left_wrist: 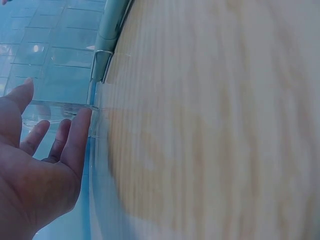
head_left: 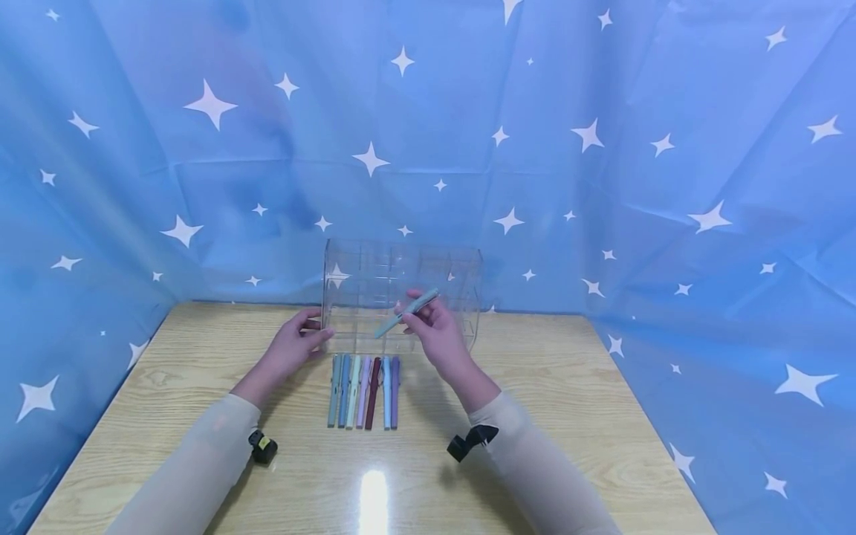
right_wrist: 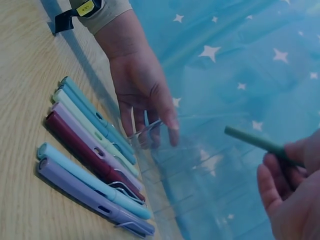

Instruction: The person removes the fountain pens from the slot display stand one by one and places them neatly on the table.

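My right hand (head_left: 441,338) pinches a teal-green pen (head_left: 391,325), raised and slanted in front of the clear plastic organizer (head_left: 371,345). In the right wrist view, the pen (right_wrist: 250,138) sticks out past the fingertips. At the organizer's left side, my left hand (head_left: 297,343) touches the edge with fairly straight fingers, its thumb spread apart from them, as the left wrist view also shows. Several capped pens with clips lie side by side before the organizer, among them a dark red pen (head_left: 373,394), a light blue pen (head_left: 386,394) and a purple pen (head_left: 394,394).
The transparent organizer has several compartments and stands at the back of the wooden table (head_left: 535,386). Behind it hangs a blue cloth with white stars (head_left: 508,220). A small black camera (head_left: 263,447) is strapped to the left wrist, another (head_left: 471,442) to the right.
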A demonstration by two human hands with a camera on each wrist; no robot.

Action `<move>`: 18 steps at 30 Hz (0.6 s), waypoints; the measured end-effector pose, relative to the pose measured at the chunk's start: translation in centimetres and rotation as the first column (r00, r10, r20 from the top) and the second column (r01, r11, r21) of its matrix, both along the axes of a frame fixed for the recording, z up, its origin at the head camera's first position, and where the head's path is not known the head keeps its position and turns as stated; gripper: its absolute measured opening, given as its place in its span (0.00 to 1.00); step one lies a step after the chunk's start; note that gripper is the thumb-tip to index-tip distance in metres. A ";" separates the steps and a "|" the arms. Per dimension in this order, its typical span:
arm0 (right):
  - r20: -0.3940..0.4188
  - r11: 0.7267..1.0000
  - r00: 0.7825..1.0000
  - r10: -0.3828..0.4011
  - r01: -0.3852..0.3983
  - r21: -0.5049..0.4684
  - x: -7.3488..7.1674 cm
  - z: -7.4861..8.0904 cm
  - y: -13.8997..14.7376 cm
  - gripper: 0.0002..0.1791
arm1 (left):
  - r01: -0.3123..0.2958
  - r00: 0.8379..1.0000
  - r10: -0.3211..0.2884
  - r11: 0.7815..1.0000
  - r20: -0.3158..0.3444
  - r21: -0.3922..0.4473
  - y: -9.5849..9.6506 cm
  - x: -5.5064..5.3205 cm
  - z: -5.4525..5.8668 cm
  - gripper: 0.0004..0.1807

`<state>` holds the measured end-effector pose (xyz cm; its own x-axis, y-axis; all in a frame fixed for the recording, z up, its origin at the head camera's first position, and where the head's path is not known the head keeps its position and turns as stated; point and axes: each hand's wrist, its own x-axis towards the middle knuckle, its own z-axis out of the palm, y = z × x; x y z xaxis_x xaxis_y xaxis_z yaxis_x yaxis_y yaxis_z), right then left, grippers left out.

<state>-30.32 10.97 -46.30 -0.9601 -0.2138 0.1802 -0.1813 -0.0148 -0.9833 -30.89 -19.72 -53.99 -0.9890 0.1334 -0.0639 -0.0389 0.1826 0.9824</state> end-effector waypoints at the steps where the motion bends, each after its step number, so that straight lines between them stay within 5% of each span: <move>1: 0.004 1.000 1.000 0.007 -0.007 0.010 0.1 -0.1 0.0 0.23 | 0.001 1.000 -0.001 1.000 0.000 0.000 0.0 0.0 0.0 0.37; 18: 0.093 0.999 0.994 0.053 -0.054 0.005 0.7 -1.9 -0.1 0.28 | -0.001 1.000 0.001 1.000 0.004 0.005 -0.1 -0.1 -0.2 0.36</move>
